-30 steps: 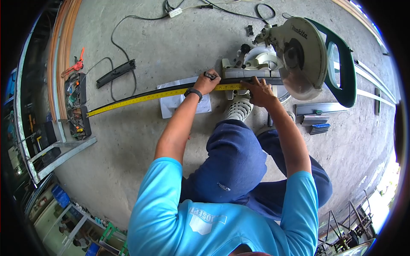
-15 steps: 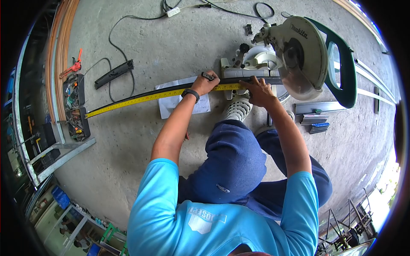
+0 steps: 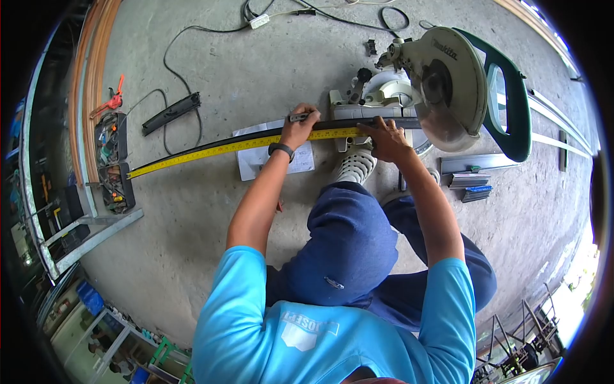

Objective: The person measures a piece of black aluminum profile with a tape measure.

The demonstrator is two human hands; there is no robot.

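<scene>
Pinning yellow tape measure (image 3: 236,144) flat along black strip (image 3: 211,144) with right hand (image 3: 385,141), fingers spread; left hand (image 3: 299,127) fingers pinching marker (image 3: 298,117), marking at reading; strip resting on saw (image 3: 441,83) base.

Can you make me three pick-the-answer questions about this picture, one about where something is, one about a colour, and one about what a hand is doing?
1. Where does the sheet of paper lie?
A. on the floor under the tape measure
B. on the saw
C. in the tool tray

2. What colour is the tape measure?
A. red
B. yellow
C. white

3. What is the right hand doing?
A. hanging free
B. holding the saw handle
C. pressing on the black strip

Answers: 1 A, the paper lies flat on the concrete beneath the tape. 2 B, the blade is yellow. 3 C, its fingers rest on the strip beside the saw.
</scene>
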